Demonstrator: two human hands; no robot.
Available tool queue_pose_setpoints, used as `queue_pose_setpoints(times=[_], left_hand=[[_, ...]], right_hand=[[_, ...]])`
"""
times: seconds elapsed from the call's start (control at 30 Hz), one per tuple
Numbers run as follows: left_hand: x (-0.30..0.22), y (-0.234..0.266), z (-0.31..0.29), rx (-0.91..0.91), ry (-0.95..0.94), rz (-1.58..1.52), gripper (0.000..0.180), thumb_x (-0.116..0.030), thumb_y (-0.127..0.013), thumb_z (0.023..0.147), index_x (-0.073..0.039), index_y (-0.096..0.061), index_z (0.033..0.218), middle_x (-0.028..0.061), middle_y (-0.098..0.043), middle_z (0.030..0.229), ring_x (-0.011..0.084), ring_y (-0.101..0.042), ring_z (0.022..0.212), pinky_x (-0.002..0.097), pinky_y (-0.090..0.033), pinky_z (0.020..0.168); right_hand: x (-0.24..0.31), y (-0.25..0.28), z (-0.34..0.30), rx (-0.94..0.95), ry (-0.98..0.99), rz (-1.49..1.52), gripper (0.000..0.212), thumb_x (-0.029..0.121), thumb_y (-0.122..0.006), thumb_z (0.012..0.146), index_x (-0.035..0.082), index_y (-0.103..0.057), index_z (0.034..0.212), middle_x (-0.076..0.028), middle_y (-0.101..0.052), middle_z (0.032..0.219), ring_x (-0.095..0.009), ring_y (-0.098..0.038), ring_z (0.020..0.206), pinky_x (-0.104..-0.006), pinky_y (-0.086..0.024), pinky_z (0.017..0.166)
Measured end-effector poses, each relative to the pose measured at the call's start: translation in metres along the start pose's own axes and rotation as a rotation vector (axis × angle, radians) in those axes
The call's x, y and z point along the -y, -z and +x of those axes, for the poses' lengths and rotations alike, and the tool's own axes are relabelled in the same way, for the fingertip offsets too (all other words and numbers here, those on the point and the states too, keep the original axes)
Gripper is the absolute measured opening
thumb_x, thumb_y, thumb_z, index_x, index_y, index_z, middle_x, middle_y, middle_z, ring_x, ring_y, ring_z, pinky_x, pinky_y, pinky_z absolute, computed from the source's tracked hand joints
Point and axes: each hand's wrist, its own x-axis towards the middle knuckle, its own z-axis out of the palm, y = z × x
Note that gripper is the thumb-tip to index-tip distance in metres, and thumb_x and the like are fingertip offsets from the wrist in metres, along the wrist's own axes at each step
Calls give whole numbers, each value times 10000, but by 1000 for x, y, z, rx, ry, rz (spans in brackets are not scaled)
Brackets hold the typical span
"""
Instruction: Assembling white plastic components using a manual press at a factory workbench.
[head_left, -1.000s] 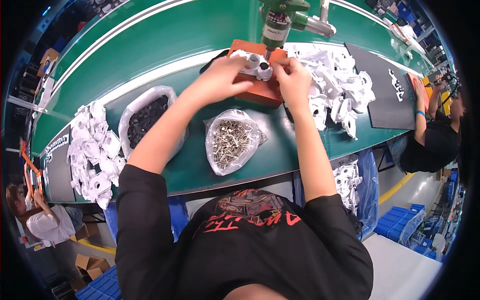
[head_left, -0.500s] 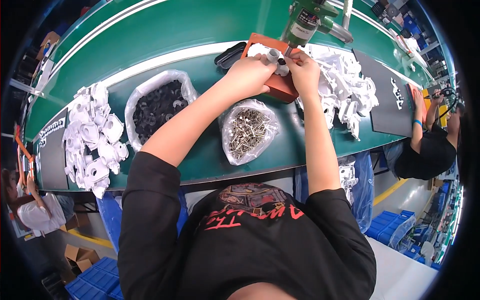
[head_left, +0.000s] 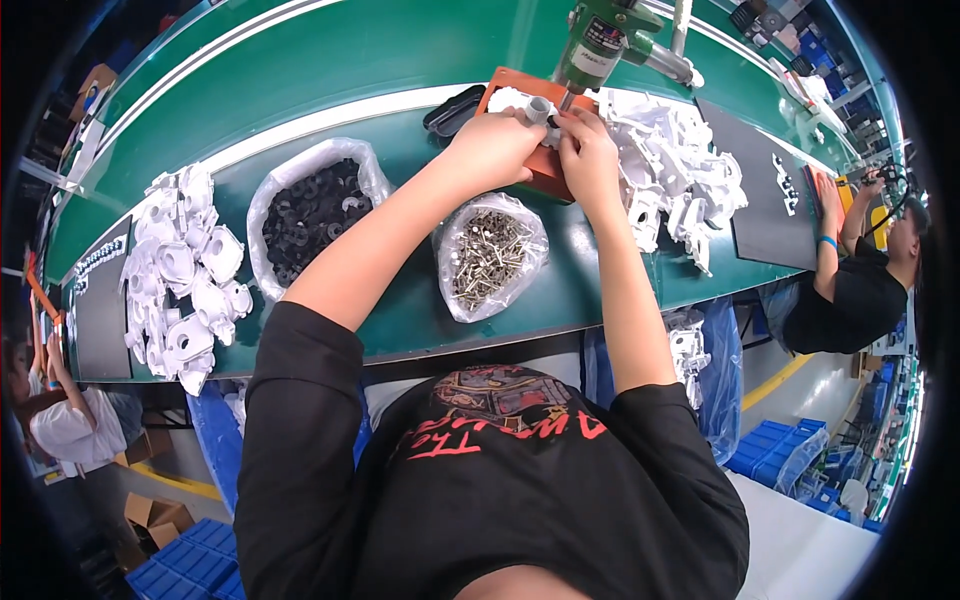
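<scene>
1. Tabletop, centre of frame: an open clear bag of metal screws lies nearest the person; a bag of black rings sits to its left.
2. Left edge: loose white plastic housings.
3. Upper centre: left hand and right hand both closed on a small white part over the orange fixture.
4. Above it: green powered screwdriver, tip at the part.
5. Risk: fingers sit close to the driver tip; a slip could pinch them or tilt the part.
</scene>
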Motion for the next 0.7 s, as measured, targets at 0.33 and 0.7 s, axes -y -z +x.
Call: queue_pose_setpoints(times=[0.33, 0.7], left_hand=[[-4, -3, -5, -78, 28, 2, 432, -181, -761, 628, -23, -572, 983, 132, -608, 988, 289, -598, 937, 388, -521, 768], [1, -3, 1, -106, -10, 41, 348, -226, -787, 593, -54, -631, 852, 101, -634, 913, 261, -604, 911, 382, -526, 723]], right_hand=[[25, 66, -9, -180, -144, 228, 144, 36, -550, 836, 3, -664, 917, -53, -643, 866, -106, -556, 717, -238, -448, 686], [-31, 145, 258, -122, -278, 757, 410, 407, -558, 847, 77, -558, 1091, -52, -590, 889, -148, -551, 796, -279, -444, 675]])
